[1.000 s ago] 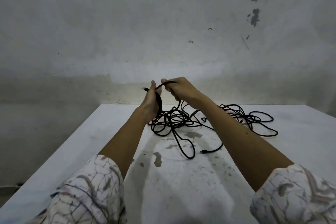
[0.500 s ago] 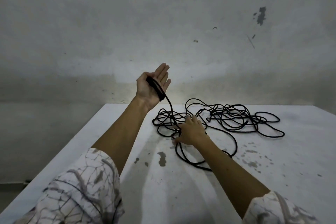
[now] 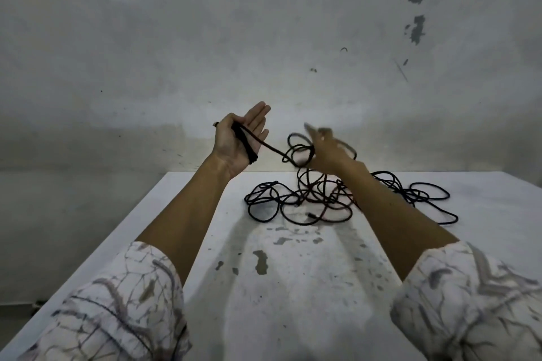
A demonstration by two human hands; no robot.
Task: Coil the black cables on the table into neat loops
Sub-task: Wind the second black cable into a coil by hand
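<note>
A long black cable (image 3: pixel 305 205) lies in a loose tangle on the far half of the white table (image 3: pixel 293 296). My left hand (image 3: pixel 239 142) is raised above the table's far left, palm towards me and fingers straight. A few turns of the cable cross the palm, and the thumb pins the cable's end. From there a taut strand runs right to my right hand (image 3: pixel 327 151). That hand is blurred by motion and grips a bunch of lifted loops above the tangle. One plug end (image 3: pixel 311 216) shows at the tangle's near side.
A stained grey wall (image 3: pixel 264 38) stands right behind the table. The tabletop has chipped paint patches near me. The table's left edge (image 3: pixel 96 261) drops off to a grey floor. My patterned sleeves fill the bottom corners.
My right hand left the tabletop and rose towards the left hand, pulling loops of cable up. The left hand stayed raised with the turns across its palm.
</note>
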